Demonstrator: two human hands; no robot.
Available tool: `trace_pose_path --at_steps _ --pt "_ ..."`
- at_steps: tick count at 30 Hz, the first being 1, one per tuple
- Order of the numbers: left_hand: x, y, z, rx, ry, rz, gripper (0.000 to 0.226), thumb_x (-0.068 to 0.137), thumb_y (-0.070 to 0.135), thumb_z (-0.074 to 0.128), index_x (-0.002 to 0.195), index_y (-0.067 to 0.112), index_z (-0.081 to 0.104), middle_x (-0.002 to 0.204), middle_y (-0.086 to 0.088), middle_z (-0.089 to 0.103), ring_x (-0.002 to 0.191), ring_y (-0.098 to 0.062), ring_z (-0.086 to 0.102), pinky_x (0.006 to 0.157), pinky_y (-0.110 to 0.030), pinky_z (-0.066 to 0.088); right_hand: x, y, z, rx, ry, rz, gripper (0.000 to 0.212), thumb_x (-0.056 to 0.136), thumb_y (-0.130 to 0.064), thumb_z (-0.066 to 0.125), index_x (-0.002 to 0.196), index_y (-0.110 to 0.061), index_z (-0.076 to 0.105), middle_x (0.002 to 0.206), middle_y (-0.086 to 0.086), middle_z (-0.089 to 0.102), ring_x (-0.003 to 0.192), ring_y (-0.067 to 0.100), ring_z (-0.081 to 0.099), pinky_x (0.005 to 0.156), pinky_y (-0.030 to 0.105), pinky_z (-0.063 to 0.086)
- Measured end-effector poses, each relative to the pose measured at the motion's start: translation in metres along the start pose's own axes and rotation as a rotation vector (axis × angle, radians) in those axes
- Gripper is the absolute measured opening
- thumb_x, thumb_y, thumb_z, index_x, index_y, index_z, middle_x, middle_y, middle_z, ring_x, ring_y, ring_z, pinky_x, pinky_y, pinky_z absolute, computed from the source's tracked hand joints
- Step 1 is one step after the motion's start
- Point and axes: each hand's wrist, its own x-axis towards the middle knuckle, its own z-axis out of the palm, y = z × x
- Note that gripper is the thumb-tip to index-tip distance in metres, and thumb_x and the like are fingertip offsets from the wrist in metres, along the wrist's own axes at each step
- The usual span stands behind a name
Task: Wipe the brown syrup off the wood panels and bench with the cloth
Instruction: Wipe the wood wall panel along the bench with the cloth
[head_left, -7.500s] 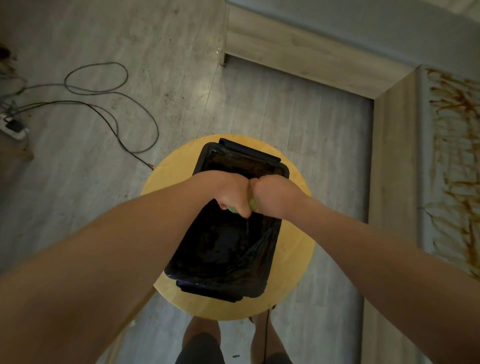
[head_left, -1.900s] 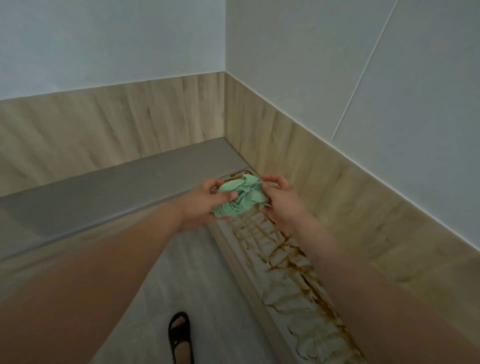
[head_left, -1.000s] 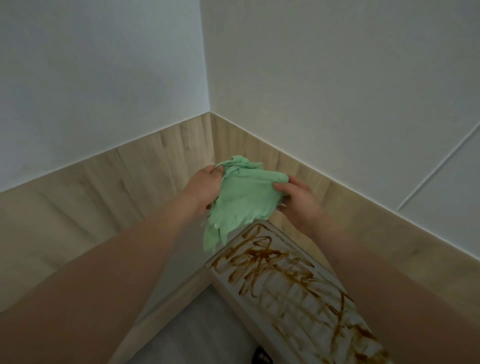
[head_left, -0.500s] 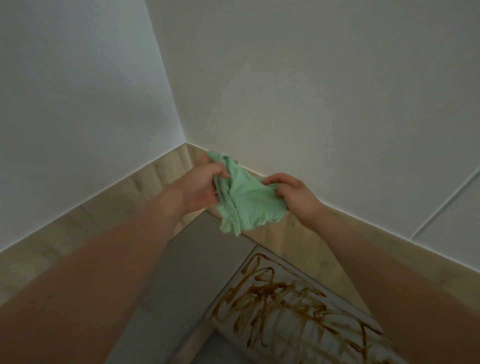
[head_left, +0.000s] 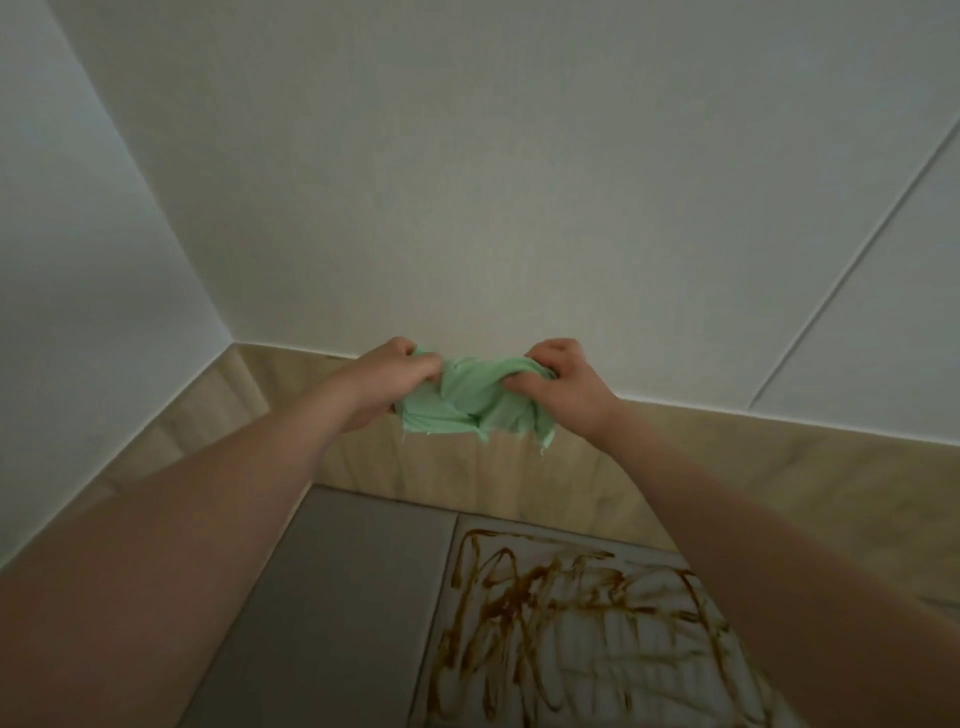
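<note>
Both hands hold a light green cloth (head_left: 470, 402) up in front of the wall, above the bench. My left hand (head_left: 387, 379) grips its left end and my right hand (head_left: 563, 387) grips its right end, so the cloth is bunched and stretched between them. Below lies the grey bench top (head_left: 353, 597), and its right part is covered with squiggly lines of brown syrup (head_left: 545, 618). A wood panel (head_left: 498, 475) runs along the wall behind the bench; no syrup shows on the stretch in view.
White walls (head_left: 467, 182) meet in a corner at the left, with a second wood panel (head_left: 208, 410) along the left wall. A thin seam (head_left: 852, 265) crosses the right wall diagonally.
The view has swung to face the back wall. My hands have drawn apart and pulled the cloth out sideways between them, where it hung loosely half a second ago.
</note>
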Motion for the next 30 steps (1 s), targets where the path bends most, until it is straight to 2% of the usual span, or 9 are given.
trace_pose_path --at_steps 3,7,10,13,15,18,22,26,30 --pt "0.013 0.010 -0.015 -0.053 -0.078 -0.012 0.031 0.088 0.031 0.066 0.110 0.013 0.052 0.096 -0.004 0.060 0.083 -0.017 0.066 0.074 -0.034 0.056 0.002 -0.004 0.005 -0.057 0.088 0.017 0.023 0.094 -0.036 0.074 0.093 -0.014 0.078 0.114 0.000 0.060 0.099 0.005 0.060 0.086 0.012 0.044" --pt "0.037 0.009 -0.023 0.560 -0.138 0.095 0.078 0.082 0.073 0.065 0.137 0.025 0.038 0.118 -0.002 0.062 0.105 -0.023 0.065 0.093 -0.039 0.054 0.000 -0.014 0.007 -0.052 0.040 0.035 0.022 0.101 -0.035 0.063 0.088 -0.021 0.074 0.077 -0.010 0.067 0.066 -0.001 0.059 0.062 0.018 0.045" --pt "0.044 0.010 -0.023 0.571 -0.398 0.189 0.076 0.068 0.090 0.063 0.117 0.032 0.068 0.111 -0.001 0.070 0.103 -0.021 0.068 0.094 -0.038 0.053 -0.003 -0.009 -0.001 0.105 0.103 0.078 0.024 0.099 -0.034 0.065 0.087 -0.015 0.073 0.081 0.002 0.070 0.075 0.010 0.065 0.069 0.028 0.050" --pt "0.053 0.009 -0.023 0.592 -0.349 0.285 0.044 0.084 0.061 0.074 0.105 0.023 0.071 0.128 0.004 0.055 0.114 -0.014 0.058 0.098 -0.031 0.043 -0.004 0.006 -0.012 0.456 0.183 0.200 0.022 0.098 -0.024 0.067 0.082 -0.010 0.074 0.080 0.006 0.074 0.081 0.025 0.070 0.073 0.036 0.056" --pt "0.062 0.009 -0.021 0.427 -0.281 0.286 0.061 0.078 0.059 0.082 0.118 0.015 0.069 0.132 0.004 0.059 0.122 -0.016 0.058 0.107 -0.033 0.042 -0.001 0.020 -0.020 0.629 0.310 0.294 0.017 0.097 -0.018 0.065 0.090 -0.007 0.075 0.086 0.010 0.076 0.085 0.028 0.072 0.075 0.038 0.059" --pt "0.074 0.005 -0.006 0.001 -0.283 0.213 0.077 0.065 0.058 0.090 0.109 -0.002 0.069 0.111 -0.017 0.075 0.113 -0.037 0.069 0.107 -0.049 0.049 0.000 0.042 -0.027 0.700 0.397 0.437 0.018 0.101 -0.020 0.062 0.102 -0.005 0.073 0.095 0.014 0.077 0.086 0.028 0.075 0.072 0.038 0.061" --pt "0.078 0.006 0.037 -0.122 -0.269 0.102 0.037 0.101 0.040 0.064 0.109 0.004 0.065 0.102 -0.018 0.074 0.098 -0.034 0.074 0.088 -0.050 0.060 0.002 0.070 -0.019 0.581 0.368 0.535 0.026 0.106 -0.024 0.057 0.111 -0.003 0.070 0.106 0.018 0.076 0.096 0.033 0.075 0.079 0.044 0.064" --pt "0.087 0.006 0.064 0.061 -0.115 0.072 0.062 0.088 0.068 0.058 0.094 0.006 0.063 0.088 -0.017 0.066 0.084 -0.037 0.071 0.071 -0.053 0.063 0.010 0.090 -0.015 0.724 0.410 0.616 0.033 0.109 -0.030 0.049 0.117 -0.004 0.069 0.112 0.018 0.075 0.101 0.033 0.074 0.090 0.051 0.061" --pt "0.078 0.019 0.097 -0.094 -0.478 -0.132 0.072 0.101 0.068 0.037 0.114 0.006 0.069 0.105 -0.018 0.075 0.100 -0.035 0.073 0.085 -0.044 0.058 0.016 0.096 0.007 1.179 0.219 0.657 0.061 0.108 -0.051 0.039 0.138 -0.002 0.061 0.134 0.024 0.065 0.122 0.038 0.066 0.111 0.056 0.046"
